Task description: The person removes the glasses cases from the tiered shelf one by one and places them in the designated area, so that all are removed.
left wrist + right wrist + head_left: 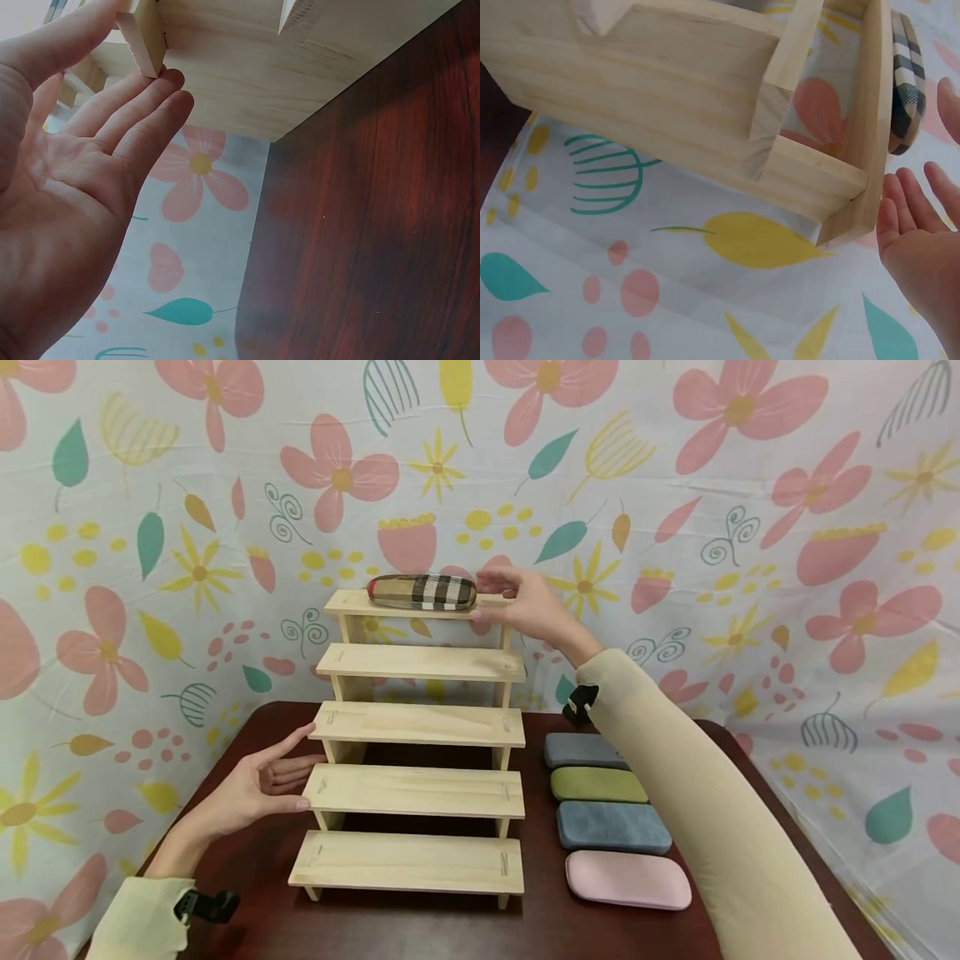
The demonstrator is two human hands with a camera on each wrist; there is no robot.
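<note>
A plaid glasses case [423,592] with a red end lies lengthwise on the top step of a five-step wooden display stand [416,723]. Just off the case's right end is my right hand [525,602], its fingers loosely bent and thumb apart. In the right wrist view, a gap shows between that hand [922,225] and the plaid case [907,86]. My left hand [258,785] rests against the stand's left side, fingers extended, index tip at the middle step and thumb at the step below. Its fingertips touch the wood in the left wrist view.
Right of the stand, several more glasses cases lie in a column: grey-blue [585,750], green [598,784], blue [613,827] and pink [628,880]. The right forearm passes over their right side. Behind the dark red table [420,931] hangs a flowered cloth [480,468].
</note>
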